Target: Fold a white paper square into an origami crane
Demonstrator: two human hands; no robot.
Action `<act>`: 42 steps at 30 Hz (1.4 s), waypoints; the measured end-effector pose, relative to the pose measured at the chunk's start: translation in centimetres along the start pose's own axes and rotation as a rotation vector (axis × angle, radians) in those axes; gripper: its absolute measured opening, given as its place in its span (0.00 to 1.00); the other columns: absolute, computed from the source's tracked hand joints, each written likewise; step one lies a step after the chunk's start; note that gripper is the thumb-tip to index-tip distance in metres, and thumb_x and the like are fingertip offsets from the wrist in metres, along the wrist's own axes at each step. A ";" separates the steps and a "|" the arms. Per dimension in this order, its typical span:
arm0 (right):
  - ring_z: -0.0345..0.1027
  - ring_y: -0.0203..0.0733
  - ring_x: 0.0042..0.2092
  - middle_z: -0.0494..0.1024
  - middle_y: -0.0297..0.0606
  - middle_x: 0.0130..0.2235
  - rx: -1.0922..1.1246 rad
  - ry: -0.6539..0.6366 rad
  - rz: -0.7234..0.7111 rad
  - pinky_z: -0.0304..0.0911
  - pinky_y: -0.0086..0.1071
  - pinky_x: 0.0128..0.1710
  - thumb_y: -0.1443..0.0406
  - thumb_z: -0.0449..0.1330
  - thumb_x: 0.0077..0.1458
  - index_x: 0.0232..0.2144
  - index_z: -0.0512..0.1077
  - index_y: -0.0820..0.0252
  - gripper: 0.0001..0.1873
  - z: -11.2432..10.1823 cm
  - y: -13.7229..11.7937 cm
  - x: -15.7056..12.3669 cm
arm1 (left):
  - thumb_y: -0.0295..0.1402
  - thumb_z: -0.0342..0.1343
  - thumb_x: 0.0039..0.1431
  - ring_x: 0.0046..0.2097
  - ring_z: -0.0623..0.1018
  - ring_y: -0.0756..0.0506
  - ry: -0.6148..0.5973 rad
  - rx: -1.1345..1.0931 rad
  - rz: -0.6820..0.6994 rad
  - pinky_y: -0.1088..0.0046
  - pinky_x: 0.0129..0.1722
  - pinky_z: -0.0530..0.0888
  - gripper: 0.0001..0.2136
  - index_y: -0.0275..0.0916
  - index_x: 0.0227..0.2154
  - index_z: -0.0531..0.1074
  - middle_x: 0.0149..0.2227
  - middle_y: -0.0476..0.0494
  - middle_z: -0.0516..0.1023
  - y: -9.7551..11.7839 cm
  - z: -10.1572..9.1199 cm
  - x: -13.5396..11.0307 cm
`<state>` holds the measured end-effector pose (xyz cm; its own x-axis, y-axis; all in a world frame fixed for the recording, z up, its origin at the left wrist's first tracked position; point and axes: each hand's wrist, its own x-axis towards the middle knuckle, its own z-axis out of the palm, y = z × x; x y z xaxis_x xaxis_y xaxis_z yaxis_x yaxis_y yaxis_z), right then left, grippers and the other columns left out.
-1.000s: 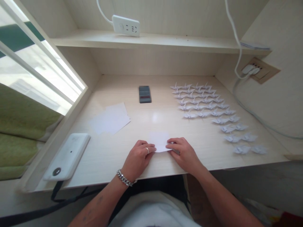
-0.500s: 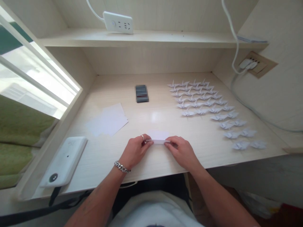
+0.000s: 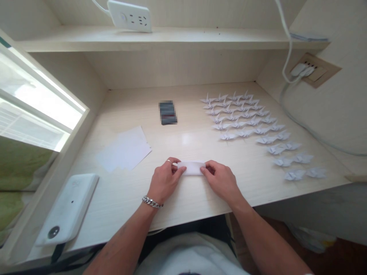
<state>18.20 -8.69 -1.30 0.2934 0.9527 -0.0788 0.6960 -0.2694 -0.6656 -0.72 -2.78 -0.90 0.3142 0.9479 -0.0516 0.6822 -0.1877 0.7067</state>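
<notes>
Folded paper (image 3: 193, 169), held between both hands (image 3: 165, 178) (image 3: 221, 178)

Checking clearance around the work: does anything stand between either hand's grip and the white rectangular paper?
Nothing visible does: the left hand and right hand hold the white rectangular paper, one at each end. The white folded-paper birds lie apart from both hands.

The bench (image 3: 126, 212) has one folded paper (image 3: 194, 169) near its front edge, one dark item (image 3: 168, 113) toward the back, one white device (image 3: 70, 208) at the front left corner, overlapping, uncountable sheets (image 3: 129, 147), and over twenty paper cranes (image 3: 261, 130).
</notes>
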 end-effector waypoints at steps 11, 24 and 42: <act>0.71 0.41 0.32 0.79 0.32 0.30 0.144 -0.072 -0.083 0.63 0.33 0.34 0.63 0.58 0.53 0.32 0.75 0.51 0.06 -0.5 1.1 -0.5 | 0.40 0.60 0.51 0.27 0.74 0.48 -0.079 -0.028 0.071 0.72 0.29 0.70 0.11 0.41 0.36 0.73 0.25 0.52 0.76 -0.3 -0.6 -1.1; 0.71 0.41 0.44 0.80 0.34 0.41 0.262 -0.064 -0.297 0.65 0.38 0.47 0.76 0.52 0.48 0.28 0.75 0.55 0.15 -0.6 2.3 -1.0 | 0.19 0.56 0.50 0.40 0.74 0.45 -0.076 0.005 0.365 0.66 0.43 0.74 0.11 0.42 0.32 0.77 0.37 0.47 0.80 -0.9 0.0 -2.9; 0.66 0.45 0.50 0.77 0.36 0.47 0.051 0.088 -0.530 0.63 0.42 0.52 0.76 0.57 0.51 0.30 0.78 0.54 0.14 -0.2 2.9 -0.3 | 0.25 0.54 0.57 0.47 0.69 0.40 0.143 0.276 0.531 0.57 0.47 0.67 0.09 0.41 0.37 0.76 0.46 0.41 0.75 0.2 1.6 -4.3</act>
<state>20.28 -9.84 -3.06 -0.0340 0.9403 0.3388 0.7315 0.2544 -0.6326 -0.88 -7.28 -1.65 0.5794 0.7281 0.3663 0.6083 -0.6854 0.4001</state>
